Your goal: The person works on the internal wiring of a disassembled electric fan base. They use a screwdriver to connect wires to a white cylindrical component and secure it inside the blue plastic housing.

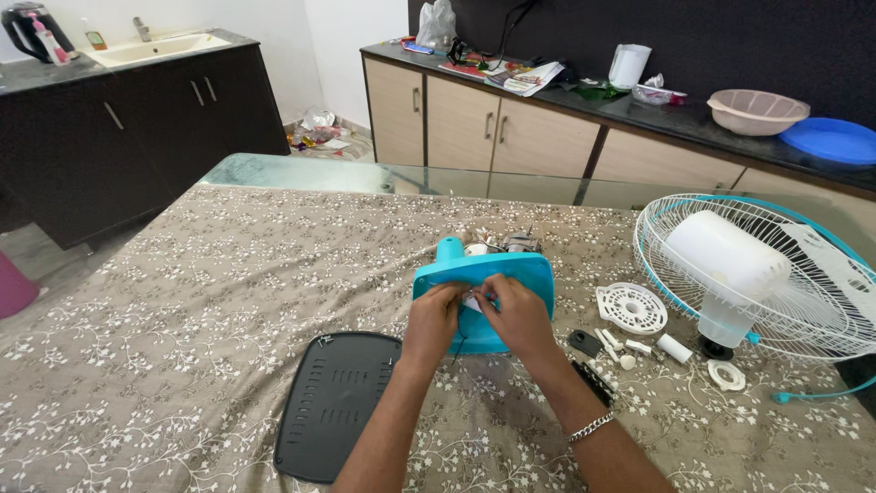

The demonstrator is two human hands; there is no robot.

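A turquoise plastic fan base stands tilted on the patterned tablecloth, with a motor and wires showing behind it. My left hand and my right hand are both pressed against the near side of the base, fingers pinching something small and white between them. What exactly they pinch is hidden by the fingers. A thin black wire hangs down below my hands. My right wrist wears a silver bracelet.
A black vented plastic cover lies to the left of my arms. To the right sit a white fan guard with blade hub, a round white grille piece, small white and black parts and a white ring. Counters line the walls behind.
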